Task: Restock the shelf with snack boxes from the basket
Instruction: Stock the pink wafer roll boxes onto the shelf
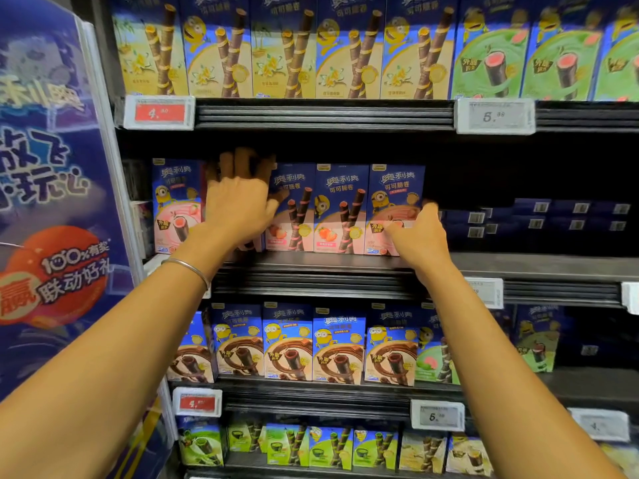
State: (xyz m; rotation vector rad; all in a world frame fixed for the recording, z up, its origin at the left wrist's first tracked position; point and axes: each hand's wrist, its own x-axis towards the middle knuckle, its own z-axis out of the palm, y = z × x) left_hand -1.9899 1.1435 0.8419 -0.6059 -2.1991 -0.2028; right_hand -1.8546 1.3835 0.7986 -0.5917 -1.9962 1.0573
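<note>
Snack boxes being squared up on the middle shelf

A pink-fronted snack box (238, 216) stands upright in the row on the middle shelf (345, 264), largely hidden by the left hand (238, 205), whose fingers are curled over its top edge – clamped on it, it seems. The end box (394, 209) is touched at its right edge by the right hand (420, 233), fingers loosely apart. Light, stiff cardboard is judged – easily dented, best held by the narrow sides. No basket is seen.

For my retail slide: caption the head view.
Both hands square up a row of pink snack boxes on the middle shelf, left hand and right hand.
</note>
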